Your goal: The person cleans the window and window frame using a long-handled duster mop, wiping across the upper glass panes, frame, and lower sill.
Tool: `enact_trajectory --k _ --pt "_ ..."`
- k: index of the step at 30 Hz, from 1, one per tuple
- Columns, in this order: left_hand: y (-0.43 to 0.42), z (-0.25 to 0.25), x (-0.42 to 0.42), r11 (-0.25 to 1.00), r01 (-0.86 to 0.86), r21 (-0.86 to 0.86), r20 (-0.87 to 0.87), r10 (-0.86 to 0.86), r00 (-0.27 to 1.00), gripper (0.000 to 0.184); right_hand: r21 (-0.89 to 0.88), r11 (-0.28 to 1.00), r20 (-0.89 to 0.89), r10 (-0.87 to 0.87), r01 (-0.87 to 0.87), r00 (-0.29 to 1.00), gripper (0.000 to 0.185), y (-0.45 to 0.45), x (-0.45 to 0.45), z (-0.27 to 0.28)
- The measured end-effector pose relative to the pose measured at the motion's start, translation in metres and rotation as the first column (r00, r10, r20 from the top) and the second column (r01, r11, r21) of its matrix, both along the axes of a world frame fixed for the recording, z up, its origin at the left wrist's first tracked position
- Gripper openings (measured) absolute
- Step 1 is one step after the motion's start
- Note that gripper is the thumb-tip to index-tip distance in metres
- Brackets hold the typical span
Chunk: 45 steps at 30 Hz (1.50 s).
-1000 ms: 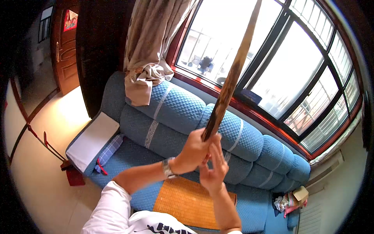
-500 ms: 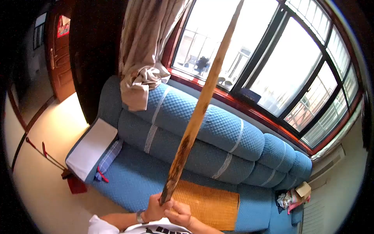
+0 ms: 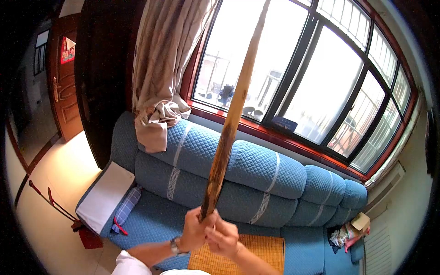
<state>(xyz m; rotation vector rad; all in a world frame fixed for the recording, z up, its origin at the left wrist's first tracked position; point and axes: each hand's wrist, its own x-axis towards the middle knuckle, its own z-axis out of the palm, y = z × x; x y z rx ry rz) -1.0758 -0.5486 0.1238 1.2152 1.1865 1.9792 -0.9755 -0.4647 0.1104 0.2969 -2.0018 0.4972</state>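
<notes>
A long wooden stick [image 3: 233, 110] rises from my hands, tilted slightly to the right at its top. Its upper part is pale; dark, blackened patches cover the lower part, and the far end reaches the top of the view. My left hand [image 3: 193, 230], with a watch [image 3: 175, 246] on its wrist, is wrapped round the stick's lower end. Pressed close against it, my right hand [image 3: 223, 236] is closed at the same end, its fingers curled. The butt of the stick is hidden by my hands.
A blue quilted sofa [image 3: 261, 165] stretches ahead, with a woven mat [image 3: 261, 252] on its seat. Behind it are a window [image 3: 321, 87] and a beige curtain [image 3: 169, 59]. A red dustpan [image 3: 90, 238] stands at left; a cardboard box [image 3: 360, 222] sits at right.
My hands have risen in the view and come farther from my body, still gripping the stick. Its upper end has shifted left in the view, and the room appears lower.
</notes>
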Motion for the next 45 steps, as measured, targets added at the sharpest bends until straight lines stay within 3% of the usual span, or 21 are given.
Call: enact_trajectory --k 2,4,8,14,17,19,22,23,24,26,27,29,31,32,35,38,40,45 --pt "0.024 0.030 -0.013 0.989 0.027 0.142 -0.041 -0.021 0.999 0.038 -0.028 0.999 -0.031 -0.026 0.025 0.999 0.035 0.017 -0.014 0.022" --pt "0.055 0.059 -0.020 0.963 0.007 0.271 0.013 -0.011 1.000 0.037 -0.098 0.990 0.055 -0.094 0.099 0.994 0.037 0.035 -0.022 0.044" --pt "0.106 0.118 -0.037 0.944 0.170 0.284 0.239 -0.242 0.941 0.035 -0.003 0.961 -0.045 -0.276 0.276 0.960 0.045 0.067 -0.039 0.108" --pt "0.155 0.214 -0.071 0.924 0.080 0.375 0.024 -0.096 0.995 0.031 -0.143 0.950 -0.090 -0.292 0.278 0.952 0.047 0.080 -0.073 0.189" --pt "0.133 0.234 -0.079 0.915 0.128 0.383 0.035 -0.153 0.988 0.029 0.013 0.955 -0.196 -0.290 0.298 0.937 0.052 0.074 -0.085 0.205" --pt "0.118 0.233 -0.085 0.861 0.304 0.408 0.223 -0.417 0.881 0.026 -0.011 0.951 -0.168 -0.306 0.309 0.937 0.051 0.060 -0.091 0.205" --pt "0.105 0.208 -0.104 0.818 0.341 0.464 0.218 -0.479 0.850 0.027 0.001 0.950 -0.142 -0.310 0.313 0.940 0.050 0.046 -0.105 0.191" --pt "0.094 0.193 -0.113 0.843 0.337 0.419 0.093 -0.410 0.908 0.025 0.027 0.947 -0.106 -0.315 0.320 0.943 0.050 0.038 -0.107 0.181" --pt "0.082 0.181 -0.121 0.833 0.407 0.374 0.117 -0.478 0.871 0.025 0.055 0.944 -0.070 -0.321 0.325 0.944 0.050 0.030 -0.109 0.173" --pt "0.063 0.152 -0.123 0.886 0.273 0.374 0.170 -0.355 0.919 0.024 0.080 0.950 -0.089 -0.293 0.300 0.952 0.051 0.011 -0.109 0.157" --pt "0.042 0.140 -0.123 0.973 0.041 0.227 -0.081 -0.023 0.996 0.023 0.078 0.961 -0.031 -0.262 0.264 0.965 0.052 0.000 -0.107 0.147" --pt "0.013 0.114 -0.119 0.958 -0.209 0.197 -0.269 0.258 0.928 0.028 0.116 0.968 0.010 -0.223 0.221 0.975 0.053 -0.015 -0.105 0.125" --pt "-0.007 0.085 -0.111 0.974 -0.083 0.211 0.060 0.072 0.996 0.034 0.126 0.975 0.041 -0.190 0.184 0.981 0.052 -0.033 -0.102 0.100" --pt "-0.021 0.073 -0.106 0.980 0.026 0.197 0.294 -0.085 0.952 0.035 0.147 0.976 0.039 -0.167 0.159 0.985 0.051 -0.040 -0.100 0.088" --pt "-0.062 0.042 -0.092 0.991 0.066 0.118 0.312 -0.100 0.945 0.037 0.110 0.991 -0.026 -0.078 0.080 0.997 0.047 -0.061 -0.094 0.046" --pt "-0.084 0.012 -0.071 0.992 -0.085 0.092 0.258 0.058 0.964 0.039 0.069 0.998 0.002 -0.006 0.006 1.000 0.042 -0.079 -0.075 0.021" --pt "-0.103 0.011 -0.049 1.000 0.015 0.022 0.369 -0.022 0.929 0.039 -0.019 1.000 0.023 0.023 -0.022 0.999 0.043 -0.094 -0.055 0.011" --pt "-0.125 -0.008 -0.004 0.996 -0.043 -0.079 0.531 0.078 0.843 0.034 0.025 0.998 0.065 0.055 -0.057 0.996 0.038 -0.103 -0.016 -0.014"
